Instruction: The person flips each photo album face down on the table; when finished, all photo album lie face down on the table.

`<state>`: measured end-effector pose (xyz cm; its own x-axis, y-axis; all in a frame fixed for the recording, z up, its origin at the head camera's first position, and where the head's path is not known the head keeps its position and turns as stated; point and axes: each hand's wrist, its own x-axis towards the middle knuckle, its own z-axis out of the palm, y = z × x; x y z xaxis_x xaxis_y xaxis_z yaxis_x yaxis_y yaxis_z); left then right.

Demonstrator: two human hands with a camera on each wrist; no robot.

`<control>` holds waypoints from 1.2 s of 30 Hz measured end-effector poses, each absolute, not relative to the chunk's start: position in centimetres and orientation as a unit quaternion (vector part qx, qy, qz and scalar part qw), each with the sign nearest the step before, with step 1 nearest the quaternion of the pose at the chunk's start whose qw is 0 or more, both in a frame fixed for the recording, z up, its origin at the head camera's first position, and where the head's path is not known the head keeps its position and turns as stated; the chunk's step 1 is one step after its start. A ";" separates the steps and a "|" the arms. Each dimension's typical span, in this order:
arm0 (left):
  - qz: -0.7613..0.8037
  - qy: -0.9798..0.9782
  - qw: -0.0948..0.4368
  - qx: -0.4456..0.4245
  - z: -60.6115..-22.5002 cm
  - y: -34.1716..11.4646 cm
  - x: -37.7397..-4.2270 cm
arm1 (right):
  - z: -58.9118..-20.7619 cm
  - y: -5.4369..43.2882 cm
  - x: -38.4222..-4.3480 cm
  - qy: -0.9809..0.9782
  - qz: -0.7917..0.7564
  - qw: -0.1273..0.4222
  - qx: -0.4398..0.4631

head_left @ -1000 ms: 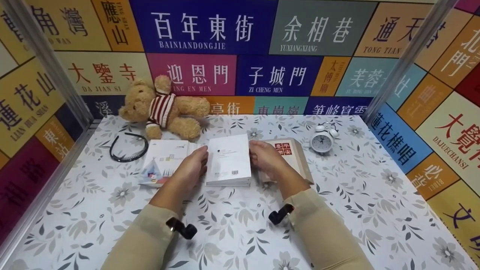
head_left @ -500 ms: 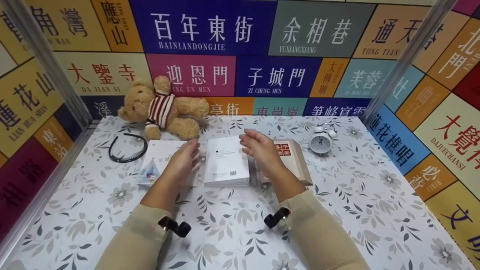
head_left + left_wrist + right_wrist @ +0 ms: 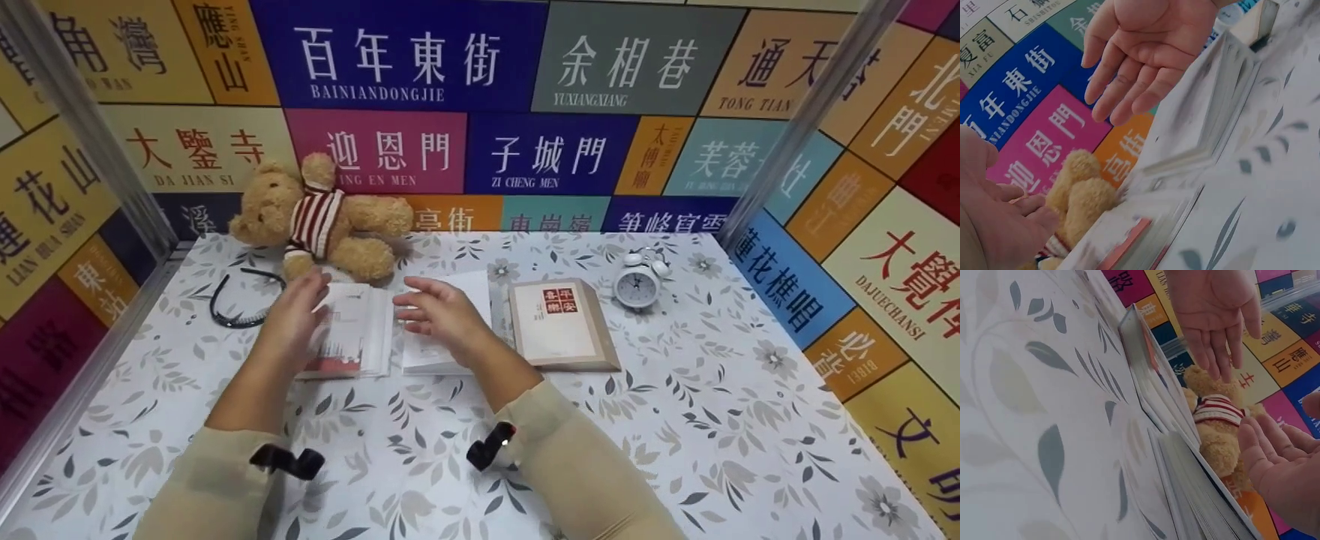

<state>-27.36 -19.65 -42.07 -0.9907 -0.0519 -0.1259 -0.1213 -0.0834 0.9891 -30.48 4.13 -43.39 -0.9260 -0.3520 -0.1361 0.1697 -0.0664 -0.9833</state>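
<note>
My left hand (image 3: 291, 324) hovers over the left side of a book with a picture cover (image 3: 346, 330), its fingers stretched out. Part of that cover is hidden behind the hand. Over the white book (image 3: 474, 289) in the middle, my right hand (image 3: 444, 316) is held with fingers spread and slightly bent. Both palms face each other with a gap between them, and neither holds anything. The right wrist view shows the page edges of the white book (image 3: 1193, 489) and the picture-cover book (image 3: 1154, 377) lying side by side, beneath the hands.
A beige book with a red stamp (image 3: 566, 337) lies to the right, and a white alarm clock (image 3: 636, 283) stands beyond it. Behind the books lies a teddy bear (image 3: 319, 221). A black headband (image 3: 225, 304) is at the left. Printed walls enclose the flower-patterned table (image 3: 720, 420).
Both hands have moved left, the right from beside the white book to above it, the left from the gap between books to the picture-cover book's left side. The books stay in place.
</note>
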 end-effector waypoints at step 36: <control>0.670 0.716 0.108 -0.164 -46.3 -26.2 -27.2 | -46.2 -2.6 -28.2 0.719 -0.651 0.232 -0.069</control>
<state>-27.25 -26.23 -46.34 -0.9228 -0.0903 -0.3746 -0.3798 0.0486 0.9238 -28.18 -2.57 -46.16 -0.8827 -0.4012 -0.2445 0.2036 0.1423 -0.9687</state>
